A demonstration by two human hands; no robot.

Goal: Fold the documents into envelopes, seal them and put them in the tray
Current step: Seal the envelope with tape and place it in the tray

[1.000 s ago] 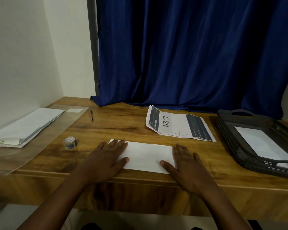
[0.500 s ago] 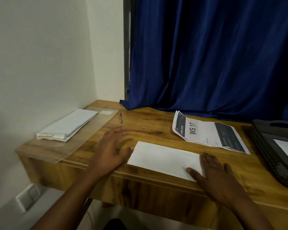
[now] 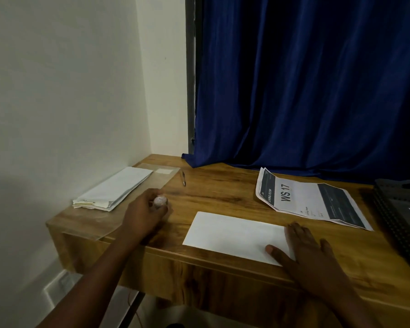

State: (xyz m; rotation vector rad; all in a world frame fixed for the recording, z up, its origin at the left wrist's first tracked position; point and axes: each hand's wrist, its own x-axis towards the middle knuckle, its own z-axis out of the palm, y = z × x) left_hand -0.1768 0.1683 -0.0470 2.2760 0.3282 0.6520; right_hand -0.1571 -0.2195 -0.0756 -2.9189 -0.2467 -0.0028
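From the head view, I am seeing the envelope (image 3: pixel 234 236) lying flat by the worktop's (image 3: pixel 223 192) front edge, its long axis running left to right along that edge, slightly skewed. The right hand (image 3: pixel 303 253) is pressing flat, fingers straight, on its right end, so it is the nearer one. The left hand (image 3: pixel 147 211) is lying off to the envelope's left, towards the left edge, fingers curling round a small whitish round thing (image 3: pixel 161 201), probably tape or glue. The envelope is looking plain white, unmarked. The tray (image 3: pixel 398 223) is sitting at the right edge.
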